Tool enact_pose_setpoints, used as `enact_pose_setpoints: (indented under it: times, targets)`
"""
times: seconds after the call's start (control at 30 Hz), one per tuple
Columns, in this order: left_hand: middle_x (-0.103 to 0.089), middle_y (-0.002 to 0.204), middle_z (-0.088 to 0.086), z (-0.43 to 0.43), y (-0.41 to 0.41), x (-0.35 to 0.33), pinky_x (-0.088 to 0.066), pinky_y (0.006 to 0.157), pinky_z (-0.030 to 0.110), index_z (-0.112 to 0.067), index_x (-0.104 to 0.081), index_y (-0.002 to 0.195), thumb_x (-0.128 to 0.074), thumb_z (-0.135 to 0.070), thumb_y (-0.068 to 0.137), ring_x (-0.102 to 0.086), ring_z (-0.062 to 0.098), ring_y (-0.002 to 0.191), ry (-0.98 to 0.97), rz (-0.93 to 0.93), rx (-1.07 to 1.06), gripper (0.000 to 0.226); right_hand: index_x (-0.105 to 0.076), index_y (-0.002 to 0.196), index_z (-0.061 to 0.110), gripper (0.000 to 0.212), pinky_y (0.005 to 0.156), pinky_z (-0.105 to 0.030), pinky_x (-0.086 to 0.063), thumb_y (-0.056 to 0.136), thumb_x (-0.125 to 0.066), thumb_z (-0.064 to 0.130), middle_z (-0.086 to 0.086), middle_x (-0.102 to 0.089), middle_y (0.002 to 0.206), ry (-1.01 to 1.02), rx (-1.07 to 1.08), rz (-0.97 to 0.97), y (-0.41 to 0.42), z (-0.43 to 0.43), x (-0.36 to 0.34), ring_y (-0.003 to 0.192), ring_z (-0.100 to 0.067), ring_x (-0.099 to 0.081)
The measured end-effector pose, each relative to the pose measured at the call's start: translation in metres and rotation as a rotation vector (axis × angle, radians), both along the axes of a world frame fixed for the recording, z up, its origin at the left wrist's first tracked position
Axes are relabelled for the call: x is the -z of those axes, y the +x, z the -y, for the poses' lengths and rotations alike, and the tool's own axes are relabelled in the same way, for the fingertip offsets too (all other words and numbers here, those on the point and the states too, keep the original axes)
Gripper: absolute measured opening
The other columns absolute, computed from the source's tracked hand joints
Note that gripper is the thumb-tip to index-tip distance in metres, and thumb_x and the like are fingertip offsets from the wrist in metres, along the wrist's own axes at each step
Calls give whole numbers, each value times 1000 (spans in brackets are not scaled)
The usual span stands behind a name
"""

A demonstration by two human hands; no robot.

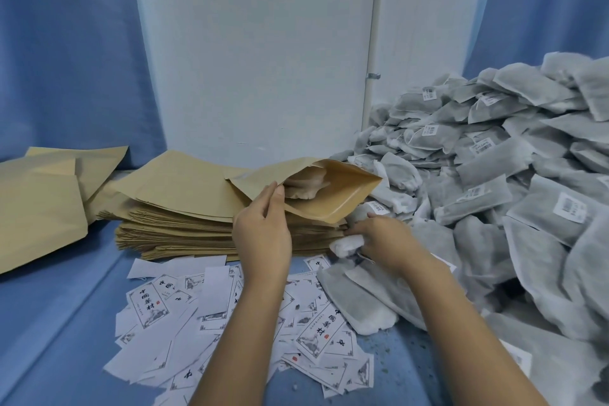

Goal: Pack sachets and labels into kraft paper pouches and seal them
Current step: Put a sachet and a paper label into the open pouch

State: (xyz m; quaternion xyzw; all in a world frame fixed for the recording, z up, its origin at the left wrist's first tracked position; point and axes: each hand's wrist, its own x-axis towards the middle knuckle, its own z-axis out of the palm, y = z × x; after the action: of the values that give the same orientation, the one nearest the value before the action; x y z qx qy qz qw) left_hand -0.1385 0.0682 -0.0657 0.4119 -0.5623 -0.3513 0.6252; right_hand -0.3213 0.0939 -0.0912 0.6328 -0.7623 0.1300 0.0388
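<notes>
- I am viewing the sachet heap piled at the right; most of the stock is awaiting packing.
- The pouch stack is sitting at centre, with loose labels lying in front of it.
- My left hand is pinching the upper lip of the open pouch; pale contents are showing inside.
- My right hand is gripping one sachet just below the mouth; I judge that labelling and sealing are remaining.

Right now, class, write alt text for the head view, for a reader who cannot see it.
The left hand holds open a kraft pouch above a stack of flat pouches, while the right hand grips a white sachet. Printed labels litter the blue table; grey sachets pile at right.
</notes>
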Motion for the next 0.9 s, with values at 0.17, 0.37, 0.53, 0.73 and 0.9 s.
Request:
enact_pose_setpoints:
  times: [0.17, 0.37, 0.53, 0.73, 0.9]
  targets:
    - [-65, 120, -5, 2, 1, 0, -34, 81, -2, -13, -66, 118, -52, -26, 96, -55, 3, 113, 6, -36, -1, 30, -75, 91, 30, 30, 59, -13, -41, 74, -58, 12, 14, -65, 77, -124, -114, 295, 8, -14, -25, 71, 3, -55]
    - [-64, 122, -6, 4, 0, 3, -30, 74, -10, -13, -66, 119, -52, -26, 96, -51, -3, 105, 0, -19, 2, 30, -71, 79, 17, 21, 62, -24, -41, 64, -56, 18, -9, -65, 72, -253, -318, 857, 30, -34, -62, 65, -9, -55]
    - [-64, 122, -6, 4, 1, 3, -30, 73, -10, -13, -65, 120, -52, -26, 96, -51, -4, 104, -6, -11, 3, 30, -56, 106, 25, 25, 51, -11, -42, 85, -70, 29, 8, -59, 90, -286, -101, 907, 29, -21, -56, 70, -3, -59]
    - [-63, 122, -7, 2, -2, 7, -30, 76, -10, -15, -64, 122, -51, -27, 97, -51, -2, 109, -26, 24, 16, 31, -69, 83, 18, 10, 64, -37, -49, 90, -63, 12, -13, -62, 91, -498, 6, 1259, 37, -9, -49, 68, -26, -56]
    - [-62, 123, -9, 1, -7, 10, -28, 83, -6, -15, -63, 124, -51, -27, 97, -49, 5, 120, -64, 75, 26, 31, -63, 114, 11, 23, 73, -26, -55, 91, -60, 8, -8, -63, 100, -446, -64, 1255, 52, 4, -49, 81, -17, -63]
